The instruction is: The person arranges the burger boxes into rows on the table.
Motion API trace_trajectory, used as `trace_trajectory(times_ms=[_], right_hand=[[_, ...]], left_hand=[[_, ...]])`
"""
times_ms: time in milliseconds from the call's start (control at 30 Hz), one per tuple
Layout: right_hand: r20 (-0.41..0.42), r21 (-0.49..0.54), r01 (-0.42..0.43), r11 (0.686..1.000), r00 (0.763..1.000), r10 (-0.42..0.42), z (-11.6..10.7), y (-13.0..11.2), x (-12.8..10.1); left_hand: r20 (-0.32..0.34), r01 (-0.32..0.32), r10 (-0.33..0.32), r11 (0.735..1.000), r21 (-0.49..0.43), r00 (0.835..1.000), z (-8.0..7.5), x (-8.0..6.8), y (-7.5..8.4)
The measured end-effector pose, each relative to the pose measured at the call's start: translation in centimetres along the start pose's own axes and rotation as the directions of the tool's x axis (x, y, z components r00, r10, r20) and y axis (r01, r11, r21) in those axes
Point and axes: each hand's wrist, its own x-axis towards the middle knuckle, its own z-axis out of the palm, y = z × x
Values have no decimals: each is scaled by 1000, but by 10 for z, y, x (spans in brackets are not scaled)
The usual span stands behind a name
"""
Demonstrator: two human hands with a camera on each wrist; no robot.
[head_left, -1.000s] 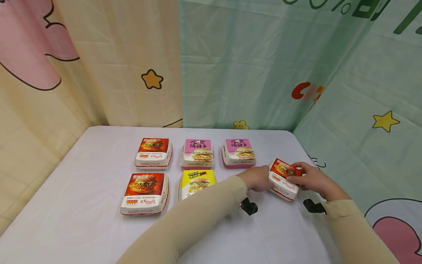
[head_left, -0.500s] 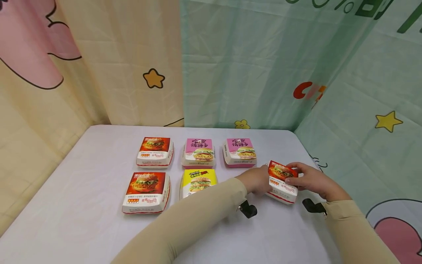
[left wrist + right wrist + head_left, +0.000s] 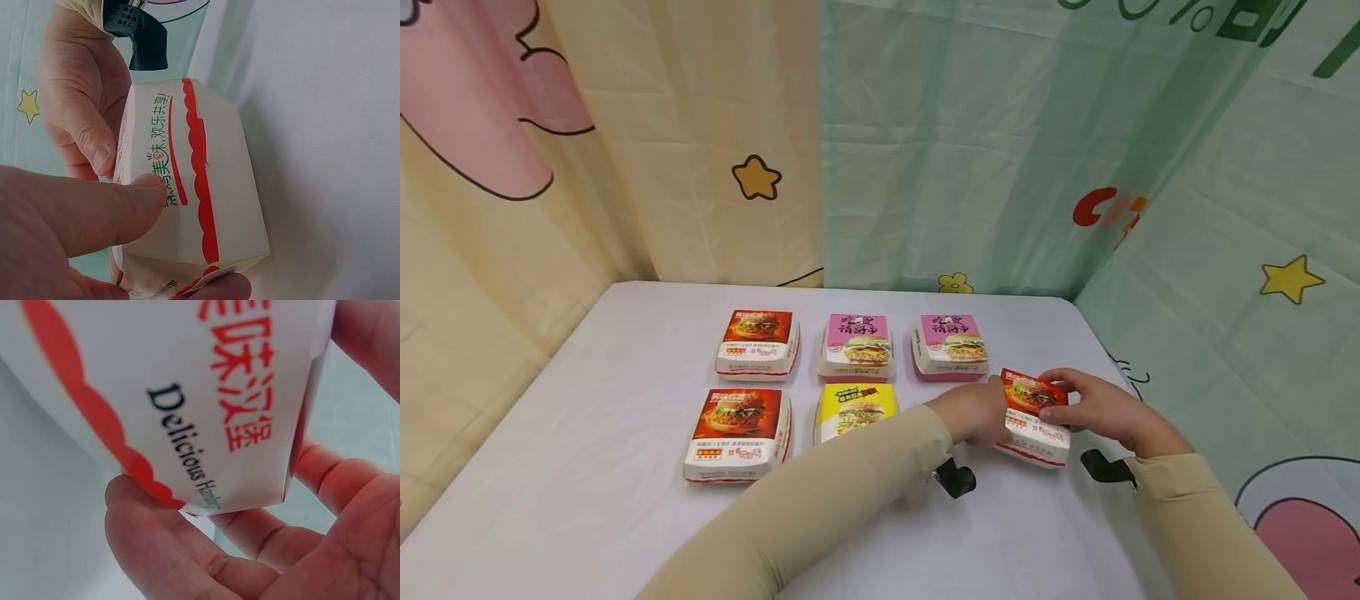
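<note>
A red-and-white burger box point(image 3: 1037, 440) is held between both hands at the right of the table, its lid tilted towards me. My left hand point(image 3: 972, 414) grips its left end; in the left wrist view the thumb point(image 3: 119, 209) presses on the printed side wall and a fingertip shows under the lower corner. On the opposite end, my right hand point(image 3: 1101, 407) holds the box with its thumb across the lid. The right wrist view has its fingers point(image 3: 150, 544) curled round the box's corner. A matching red box point(image 3: 735, 437) lies at the front left.
Behind it stands another red burger box point(image 3: 757, 346). Two pink burger boxes point(image 3: 857, 347) point(image 3: 951, 347) continue that back row. A yellow burger box point(image 3: 855, 410) sits in front, partly covered by my left sleeve point(image 3: 820, 492). Curtains point(image 3: 962, 167) hang beyond the white table point(image 3: 565, 467).
Both hands have carried the held burger box a little left and towards me, turning it slightly. The other boxes keep their places on the table while the head view shifts a bit.
</note>
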Motion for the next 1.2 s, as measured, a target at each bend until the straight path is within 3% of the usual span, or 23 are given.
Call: trace_trajectory(times_ms=[300, 900, 1200], right_hand=[[16, -20, 15, 1000, 1000, -15, 8, -13, 4], [70, -75, 75, 994, 995, -70, 19, -35, 15], [98, -86, 93, 992, 992, -84, 27, -42, 22]], left_hand=[[-14, -14, 15, 999, 33, 1000, -3, -11, -13], [34, 3, -5, 998, 57, 999, -10, -37, -31], [34, 48, -50, 997, 56, 998, -9, -45, -40]])
